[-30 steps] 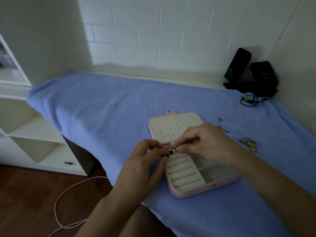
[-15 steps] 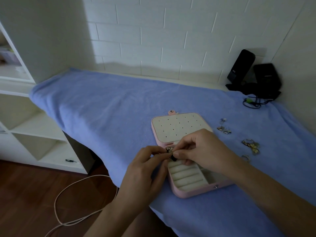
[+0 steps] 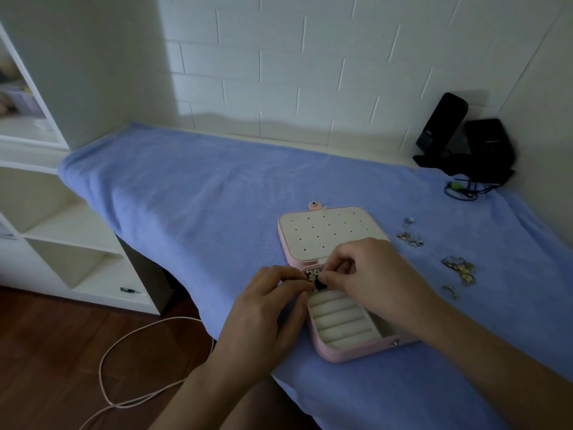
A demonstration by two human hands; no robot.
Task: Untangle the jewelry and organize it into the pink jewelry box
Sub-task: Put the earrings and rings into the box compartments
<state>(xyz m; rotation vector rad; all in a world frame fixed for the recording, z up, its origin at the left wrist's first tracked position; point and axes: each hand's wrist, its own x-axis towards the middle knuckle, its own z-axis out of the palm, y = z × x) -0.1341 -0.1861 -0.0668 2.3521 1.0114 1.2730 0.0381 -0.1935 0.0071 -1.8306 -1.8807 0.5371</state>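
Your left hand (image 3: 263,311) and right hand (image 3: 372,274) meet over the open pink rectangular jewelry box (image 3: 356,352). Both are curled in a pinch. Between their fingertips you hold a small silver-and-black jewelry piece (image 3: 311,277). Left thumb and forefinger pinch its left side; right thumb and forefinger pinch the dark part on its right. Its exact type is too small to tell.

The piece sits above the box's hinge line, at the far end of the cream padded ring rolls (image 3: 339,321). The box lies flat on the blue terry towel (image 3: 217,197), near its near edge. Its lid is folded back to the far side, with the cream perforated earring panel (image 3: 325,234) facing up.

Loose jewelry lies right of the box on the towel:
- A silver cluster (image 3: 410,234) lies farthest.
- A gold-toned tangle (image 3: 459,268) lies nearer and further right.
- A single small curved piece (image 3: 450,291) lies just near of the tangle.

Two black upright devices (image 3: 465,141) stand at the far right corner against the white brick wall, with a dark cord coiled beside them. A white open shelf unit (image 3: 46,231) stands at left. A pale cable (image 3: 124,367) loops on the dark wooden floor.
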